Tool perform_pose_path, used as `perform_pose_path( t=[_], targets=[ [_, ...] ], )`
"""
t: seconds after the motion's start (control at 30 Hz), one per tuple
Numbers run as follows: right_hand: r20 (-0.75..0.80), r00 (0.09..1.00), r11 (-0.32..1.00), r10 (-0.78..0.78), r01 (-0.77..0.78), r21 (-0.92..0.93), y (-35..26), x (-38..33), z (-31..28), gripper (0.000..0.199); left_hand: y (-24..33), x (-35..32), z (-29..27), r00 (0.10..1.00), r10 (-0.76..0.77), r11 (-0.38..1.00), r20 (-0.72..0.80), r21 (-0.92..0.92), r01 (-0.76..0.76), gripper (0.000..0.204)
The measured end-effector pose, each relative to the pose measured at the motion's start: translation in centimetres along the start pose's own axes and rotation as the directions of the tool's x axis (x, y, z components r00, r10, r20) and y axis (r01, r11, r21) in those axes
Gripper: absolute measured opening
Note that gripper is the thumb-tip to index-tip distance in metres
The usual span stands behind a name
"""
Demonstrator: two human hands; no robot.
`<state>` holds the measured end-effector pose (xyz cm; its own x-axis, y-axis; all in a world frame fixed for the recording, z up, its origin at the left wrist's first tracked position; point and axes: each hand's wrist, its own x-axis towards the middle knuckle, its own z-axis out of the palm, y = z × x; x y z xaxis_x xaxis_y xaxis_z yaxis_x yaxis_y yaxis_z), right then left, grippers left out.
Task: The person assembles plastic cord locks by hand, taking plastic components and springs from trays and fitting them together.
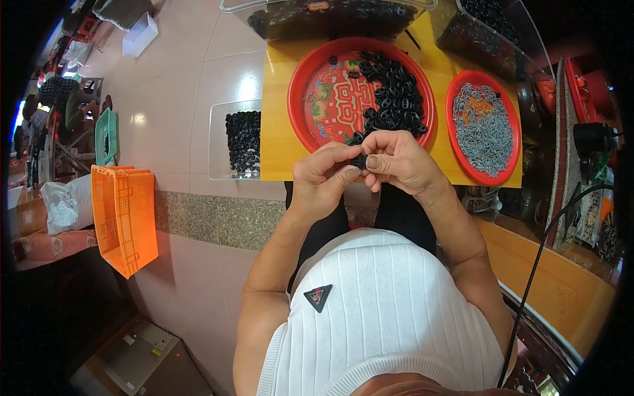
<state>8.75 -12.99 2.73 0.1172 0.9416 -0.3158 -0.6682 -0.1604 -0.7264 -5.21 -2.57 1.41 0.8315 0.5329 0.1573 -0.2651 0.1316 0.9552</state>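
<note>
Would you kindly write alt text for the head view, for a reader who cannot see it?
Seen from above, a seated person's left hand and right hand pinch one small black part between them at the edge of a yellow table. Behind the hands, a large red tray holds a heap of black parts, and a smaller red tray holds grey pieces.

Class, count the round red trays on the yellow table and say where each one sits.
2. The larger red tray sits mid-table, holding black parts, just beyond both hands. The smaller red tray lies to its right, filled with grey parts. Others may be hidden beyond the frame.
</note>
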Motion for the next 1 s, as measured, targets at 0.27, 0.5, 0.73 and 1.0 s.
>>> perform_pose_path(
  t=[0.27, 0.5, 0.73, 1.0],
  targets=[
    [0.0, 1.0, 1.0, 0.021, -0.021, 0.0, 0.0, 0.4, 0.2, 0.014, -0.4, 0.4, 0.4, 0.995, 0.103, 0.984, 0.0, 0.147, -0.102, 0.023],
    [-0.008, 1.0, 1.0, 0.011, -0.011, -0.017, -0.7, 0.4, 0.3, 0.016, -1.0, 0.3, 0.1, 0.997, 0.044, 0.999, -0.063, 0.001, -0.044, 0.026],
    [-0.099, 0.995, 0.984, -0.012, -0.006, -0.18, -1.3, -0.2, 1.0, 0.011, -1.6, 0.0, 0.0, 0.996, -0.08, 0.994, -0.023, -0.08, 0.078, 0.032],
    [-0.222, 0.68, 0.701, -0.699, 0.59, -0.4, -15.1, -1.3, -7.8, 0.016, 10.2, -0.8, -1.0, 0.934, 0.332, 0.933, -0.131, -0.099, -0.345, 0.017]
  ],
)
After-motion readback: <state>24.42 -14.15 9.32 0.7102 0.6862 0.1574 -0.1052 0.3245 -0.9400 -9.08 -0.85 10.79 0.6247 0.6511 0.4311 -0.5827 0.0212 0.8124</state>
